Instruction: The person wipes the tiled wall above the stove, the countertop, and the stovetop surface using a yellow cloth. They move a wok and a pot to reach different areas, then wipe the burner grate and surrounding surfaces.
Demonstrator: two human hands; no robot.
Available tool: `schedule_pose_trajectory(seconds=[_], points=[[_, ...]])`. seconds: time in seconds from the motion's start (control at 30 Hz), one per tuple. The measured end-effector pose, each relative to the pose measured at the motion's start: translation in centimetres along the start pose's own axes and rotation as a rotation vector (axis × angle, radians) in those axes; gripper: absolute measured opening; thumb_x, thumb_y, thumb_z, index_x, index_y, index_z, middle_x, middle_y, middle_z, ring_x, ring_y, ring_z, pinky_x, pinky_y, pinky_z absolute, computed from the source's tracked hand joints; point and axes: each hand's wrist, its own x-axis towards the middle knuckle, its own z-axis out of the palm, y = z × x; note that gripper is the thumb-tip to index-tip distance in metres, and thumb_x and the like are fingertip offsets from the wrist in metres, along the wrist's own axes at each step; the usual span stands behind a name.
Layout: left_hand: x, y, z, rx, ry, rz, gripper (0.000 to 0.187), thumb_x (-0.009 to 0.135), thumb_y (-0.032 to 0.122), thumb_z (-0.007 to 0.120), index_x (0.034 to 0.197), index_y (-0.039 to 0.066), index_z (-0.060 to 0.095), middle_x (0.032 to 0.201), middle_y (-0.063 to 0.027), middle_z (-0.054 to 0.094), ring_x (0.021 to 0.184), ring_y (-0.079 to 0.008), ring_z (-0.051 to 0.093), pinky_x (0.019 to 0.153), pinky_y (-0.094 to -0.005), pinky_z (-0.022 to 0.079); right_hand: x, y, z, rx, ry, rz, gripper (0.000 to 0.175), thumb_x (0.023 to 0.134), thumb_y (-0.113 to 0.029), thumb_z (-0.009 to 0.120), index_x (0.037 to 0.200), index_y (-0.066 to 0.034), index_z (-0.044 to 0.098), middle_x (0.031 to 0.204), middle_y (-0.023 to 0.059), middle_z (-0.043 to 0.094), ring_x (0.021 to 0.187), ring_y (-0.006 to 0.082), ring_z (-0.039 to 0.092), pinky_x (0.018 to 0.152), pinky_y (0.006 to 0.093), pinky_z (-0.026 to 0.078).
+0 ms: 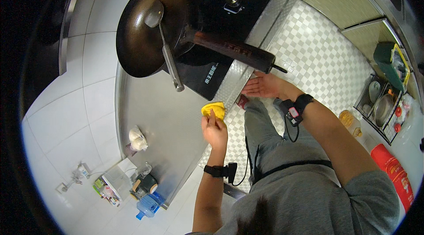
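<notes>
My left hand [214, 132] is closed on a folded yellow cloth [213, 110], at the front edge of the steel counter [165, 112]. My right hand [262, 85] is empty, its palm visible and fingers extended beside the counter's edge, just below the wok's handle in view. The dark wok [132, 46] sits on the black glass cooktop [212, 69], its thick wooden handle [232, 49] reaching past the front edge. A metal ladle or turner [169, 59] rests in the wok, its handle over the rim.
Cooktop knobs [233, 0] stand near the front edge. On the counter lies a plastic bag with pale contents [137, 138]. A blue water bottle [149, 205] and a box of small items [107, 190] are lower left. A wire rack [372, 102] and an oil bottle [349, 122] are right.
</notes>
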Motion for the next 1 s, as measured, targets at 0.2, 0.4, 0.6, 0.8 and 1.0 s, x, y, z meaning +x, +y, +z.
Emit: schedule_pose_trajectory(seconds=[0.2,0.4,0.6,0.8,1.0], points=[[2.7,2.9,1.8,0.082,0.027,0.120,0.027,0.078,0.002,0.060,0.103,-0.007,0.066,0.095,-0.0190,0.059,0.086,-0.0375,0.058,0.077,-0.0428,0.049,-1.5,-0.3,0.2,-0.116,-0.099,-0.044,0.063,0.101,-0.039,0.036,0.132,0.0157,0.036,0.136,0.0312,0.043,0.127,0.0405,0.046,0.108,0.0445,0.038],[2.8,2.9,2.5,0.118,0.049,0.196,0.031,0.081,0.006,0.059,0.107,-0.011,0.062,0.099,-0.0233,0.058,0.090,-0.0403,0.057,0.081,-0.0440,0.048,-2.4,-1.1,1.1,-0.219,0.012,-0.067,0.067,0.100,-0.044,0.036,0.131,0.0159,0.038,0.133,0.0295,0.047,0.124,0.0381,0.049,0.106,0.0429,0.041],[3.8,4.1,4.4,0.037,0.023,0.188,0.034,0.081,0.007,0.058,0.111,-0.008,0.060,0.099,-0.0231,0.057,0.090,-0.0413,0.054,0.080,-0.0453,0.046,-4.3,-6.3,0.8,-0.359,0.090,-0.056,0.066,0.099,-0.047,0.037,0.117,0.0146,0.054,0.124,0.0278,0.055,0.117,0.0352,0.055,0.101,0.0420,0.046],[5.8,6.1,7.6,-0.788,0.022,-0.280,0.031,0.080,0.009,0.060,0.109,-0.004,0.060,0.104,-0.0201,0.058,0.105,-0.0405,0.054,0.092,-0.0463,0.043,-5.9,-15.4,1.2,-0.261,0.167,-0.045,0.057,0.100,-0.038,0.040,0.118,0.0143,0.053,0.122,0.0276,0.056,0.114,0.0356,0.056,0.097,0.0426,0.049],[11.5,15.5,9.6,-0.022,0.050,0.229,0.026,0.082,0.004,0.055,0.104,-0.008,0.063,0.099,-0.0234,0.056,0.090,-0.0416,0.054,0.080,-0.0498,0.046,-9.0,-21.4,1.7,-0.442,0.287,0.038,0.059,0.100,-0.041,0.039,0.129,0.0096,0.048,0.133,0.0264,0.049,0.120,0.0334,0.051,0.100,0.0422,0.044]])
